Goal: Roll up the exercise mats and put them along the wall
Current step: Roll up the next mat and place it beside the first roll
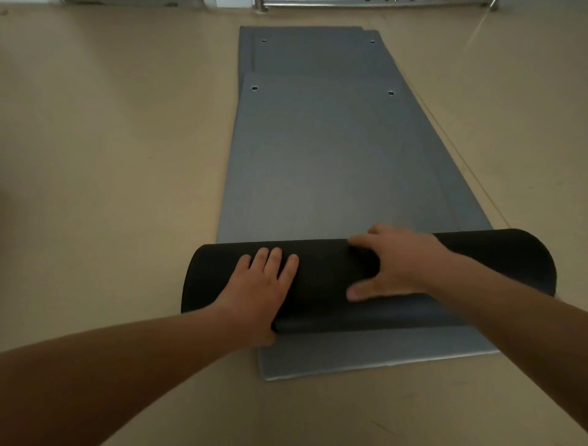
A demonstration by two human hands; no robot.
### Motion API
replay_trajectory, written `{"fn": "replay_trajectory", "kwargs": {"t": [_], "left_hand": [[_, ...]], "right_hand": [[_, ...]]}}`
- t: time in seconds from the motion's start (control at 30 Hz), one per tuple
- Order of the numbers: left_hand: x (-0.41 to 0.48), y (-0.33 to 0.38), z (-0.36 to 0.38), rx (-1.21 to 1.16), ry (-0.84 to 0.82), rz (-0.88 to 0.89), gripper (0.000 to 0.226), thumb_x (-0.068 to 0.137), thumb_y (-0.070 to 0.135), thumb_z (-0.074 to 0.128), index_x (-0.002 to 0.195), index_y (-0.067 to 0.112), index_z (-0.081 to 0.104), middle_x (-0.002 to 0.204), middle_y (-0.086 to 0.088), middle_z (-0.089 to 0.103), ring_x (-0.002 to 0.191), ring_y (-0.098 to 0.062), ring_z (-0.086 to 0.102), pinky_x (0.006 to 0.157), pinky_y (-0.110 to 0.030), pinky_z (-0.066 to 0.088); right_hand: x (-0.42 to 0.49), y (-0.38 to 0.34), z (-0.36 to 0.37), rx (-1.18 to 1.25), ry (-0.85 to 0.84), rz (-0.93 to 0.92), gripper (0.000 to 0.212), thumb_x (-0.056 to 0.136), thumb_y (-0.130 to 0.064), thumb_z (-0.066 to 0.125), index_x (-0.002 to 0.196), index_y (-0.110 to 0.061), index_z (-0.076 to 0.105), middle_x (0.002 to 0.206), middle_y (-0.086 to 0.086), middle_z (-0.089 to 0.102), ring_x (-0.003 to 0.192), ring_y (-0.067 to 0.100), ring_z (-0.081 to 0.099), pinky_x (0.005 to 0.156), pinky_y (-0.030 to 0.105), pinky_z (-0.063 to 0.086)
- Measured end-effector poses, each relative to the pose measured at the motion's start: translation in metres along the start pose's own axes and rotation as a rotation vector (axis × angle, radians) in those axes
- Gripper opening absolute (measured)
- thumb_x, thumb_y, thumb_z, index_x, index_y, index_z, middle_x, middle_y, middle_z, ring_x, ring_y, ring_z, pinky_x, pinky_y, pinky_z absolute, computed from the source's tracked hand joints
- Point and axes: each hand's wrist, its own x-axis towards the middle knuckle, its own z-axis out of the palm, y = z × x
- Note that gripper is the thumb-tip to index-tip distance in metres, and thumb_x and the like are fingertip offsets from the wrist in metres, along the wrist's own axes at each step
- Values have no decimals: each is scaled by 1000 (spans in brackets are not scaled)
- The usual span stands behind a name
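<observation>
Several grey exercise mats lie stacked flat on the floor. The top mat (334, 159) is partly rolled from its near end into a thick black roll (324, 277) lying crosswise. My left hand (264, 286) presses flat on the roll's left part, fingers straight, thumb down at the roll's near edge. My right hand (394, 264) is spread over the right part, with fingers draped over the crest and thumb stretched toward me. A lower grey mat (350, 363) sticks out on the near side of the roll. Another mat's far end (311, 51) shows beyond the top one.
Tan floor (111, 159) spreads wide on both sides of the mats. A thin line (461, 152) runs along the floor to the right of the stack. At the far end, the base of a wall with a metal rail (366, 3) crosses the top edge.
</observation>
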Motion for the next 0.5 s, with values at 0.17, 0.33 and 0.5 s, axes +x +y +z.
{"fn": "replay_trajectory", "kwargs": {"t": [0.17, 0.33, 0.5], "left_hand": [[19, -20, -20, -42, 2, 103, 135, 60, 70, 78, 160, 22, 2, 158, -9, 31, 143, -30, 35, 119, -49, 31], [25, -29, -44, -102, -37, 135, 114, 57, 68, 77, 151, 28, 28, 129, 1, 59, 109, -21, 60, 95, -43, 53], [23, -24, -67, -380, -325, 123, 104, 45, 62, 86, 139, 41, 45, 122, 11, 63, 104, -16, 62, 96, -42, 55]], "right_hand": [[-3, -10, 48, -254, 82, 6, 155, 50, -87, 77, 160, -32, -17, 168, 8, 10, 154, 37, 13, 120, 69, 18], [-3, 2, 23, -177, 106, -80, 135, 50, -84, 78, 159, -38, 11, 145, -2, 45, 129, 24, 48, 109, 52, 43], [-18, 17, -1, 38, -179, -121, 127, 42, -68, 94, 150, -50, 29, 138, -15, 54, 124, 20, 55, 105, 46, 49]]}}
